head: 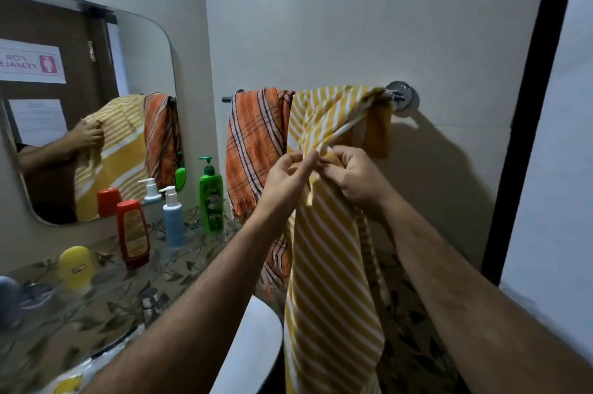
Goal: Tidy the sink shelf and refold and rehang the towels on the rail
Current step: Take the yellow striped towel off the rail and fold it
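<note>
Both forearms reach up from the bottom edge to the yellow striped towel (330,265), which hangs long from the rail (390,95), bunched at the top. Left hand (285,175) pinches a fold of its edge; right hand (353,175) grips gathered cloth beside it. To refold well, I would find both corners, draw the edges level, then lay it flat over the bar. Room looks tight: the orange plaid towel (253,140) touches it leftward, with the green bottle (210,197) on the sink shelf (96,297) just beyond.

Head view looks down, close to rail (393,95).
</note>
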Demonstrator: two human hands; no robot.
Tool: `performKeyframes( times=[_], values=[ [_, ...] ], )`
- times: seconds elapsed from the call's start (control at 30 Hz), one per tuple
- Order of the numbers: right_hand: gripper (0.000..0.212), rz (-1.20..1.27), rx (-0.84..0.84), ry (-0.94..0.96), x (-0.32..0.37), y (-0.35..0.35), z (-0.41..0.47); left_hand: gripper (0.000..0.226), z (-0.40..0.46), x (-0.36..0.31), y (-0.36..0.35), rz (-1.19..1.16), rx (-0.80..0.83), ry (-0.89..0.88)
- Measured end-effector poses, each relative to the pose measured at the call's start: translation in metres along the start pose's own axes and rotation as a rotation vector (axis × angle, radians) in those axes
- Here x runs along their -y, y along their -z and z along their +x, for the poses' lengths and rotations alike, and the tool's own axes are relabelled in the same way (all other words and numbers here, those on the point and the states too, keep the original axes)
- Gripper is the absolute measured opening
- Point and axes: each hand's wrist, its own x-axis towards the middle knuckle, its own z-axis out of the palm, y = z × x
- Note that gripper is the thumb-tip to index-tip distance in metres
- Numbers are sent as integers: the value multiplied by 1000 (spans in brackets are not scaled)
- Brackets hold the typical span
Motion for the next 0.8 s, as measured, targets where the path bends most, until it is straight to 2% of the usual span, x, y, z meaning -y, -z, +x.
performKeyframes(
  times=[0.07,0.13,0.23,0.3,0.37,0.43,0.5,0.6,0.7,0.77,0.8],
  values=[
    [23,68,29,-67,-3,1,-6,30,-1,5,1,-20,-3,26],
    [23,219,26,-188,-7,2,-14,28,-5,10,0,-15,-31,23],
    [41,305,-203,-307,-10,6,-18,26,-14,11,2,-23,-18,49],
    [42,314,-246,-342,-10,13,-16,24,-20,11,5,17,79,95],
    [38,302,-185,-316,-8,17,-13,28,-27,11,6,82,183,118],
    [24,306,-156,-269,-6,15,-10,37,-34,14,6,122,216,82],
    [16,293,-170,-197,-5,9,-8,43,-40,18,7,128,181,23],
    [9,285,-264,-105,-4,2,-8,42,-42,27,19,146,35,-30],
    [24,161,-341,-52,-5,1,-6,35,-41,29,32,152,-52,10],
    [36,64,-355,-16,-6,-2,-4,34,-45,30,36,71,-16,43],
    [41,12,-354,-1,-6,-5,-3,40,-48,30,36,65,16,40]
  ],
)
